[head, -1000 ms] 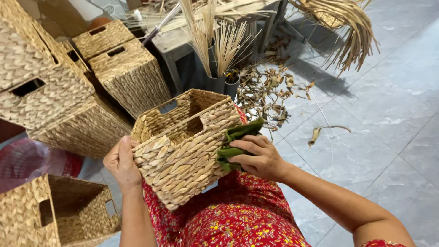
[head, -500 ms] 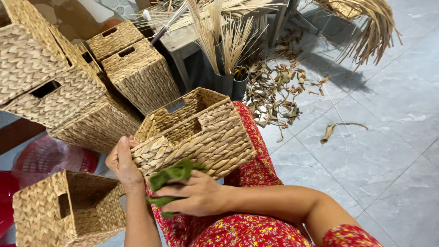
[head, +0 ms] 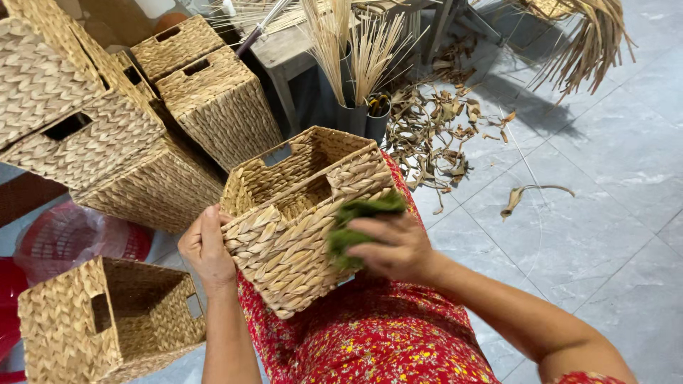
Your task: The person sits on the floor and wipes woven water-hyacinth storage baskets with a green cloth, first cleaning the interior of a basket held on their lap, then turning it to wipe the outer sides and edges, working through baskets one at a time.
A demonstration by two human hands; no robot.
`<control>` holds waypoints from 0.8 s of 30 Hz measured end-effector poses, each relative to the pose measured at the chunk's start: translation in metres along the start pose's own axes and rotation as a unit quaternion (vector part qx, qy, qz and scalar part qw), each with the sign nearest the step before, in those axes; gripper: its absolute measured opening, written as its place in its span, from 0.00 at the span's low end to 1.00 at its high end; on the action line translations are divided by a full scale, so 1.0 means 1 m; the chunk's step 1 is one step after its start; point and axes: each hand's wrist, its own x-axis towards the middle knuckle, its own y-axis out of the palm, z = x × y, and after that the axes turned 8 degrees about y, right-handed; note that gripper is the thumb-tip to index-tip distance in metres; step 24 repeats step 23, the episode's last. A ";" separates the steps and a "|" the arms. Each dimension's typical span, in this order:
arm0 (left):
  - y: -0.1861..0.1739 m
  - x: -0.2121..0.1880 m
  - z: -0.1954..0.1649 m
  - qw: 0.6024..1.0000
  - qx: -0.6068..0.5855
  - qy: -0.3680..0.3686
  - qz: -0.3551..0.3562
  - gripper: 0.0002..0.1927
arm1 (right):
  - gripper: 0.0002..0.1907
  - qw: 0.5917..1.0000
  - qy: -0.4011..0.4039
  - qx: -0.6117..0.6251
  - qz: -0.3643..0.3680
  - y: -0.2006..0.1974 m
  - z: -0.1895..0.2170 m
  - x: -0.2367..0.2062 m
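A woven basket (head: 306,213) rests tilted on the lap of a person in a red floral dress (head: 377,341), the left hand (head: 206,249) gripping its near left corner while the right hand (head: 395,245) is closed around a green cloth (head: 356,224) pressed to its front wall. Balanced only on the knees, the basket could slide toward the tiled floor (head: 605,178) if that one-handed hold loosens. Firm rubbing might also snag a braided strand.
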 end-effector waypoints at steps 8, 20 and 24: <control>-0.002 0.002 -0.002 1.000 -0.020 0.003 -0.015 0.21 | 0.15 0.992 0.112 -0.057 -0.021 -0.002 0.011 -0.016; -0.009 0.007 0.002 1.000 -0.026 0.005 -0.009 0.21 | 0.11 0.990 -0.084 0.094 0.063 0.069 0.091 0.052; -0.010 0.007 0.002 1.000 -0.002 0.012 -0.002 0.19 | 0.15 0.989 -0.103 0.077 0.073 0.064 0.082 0.051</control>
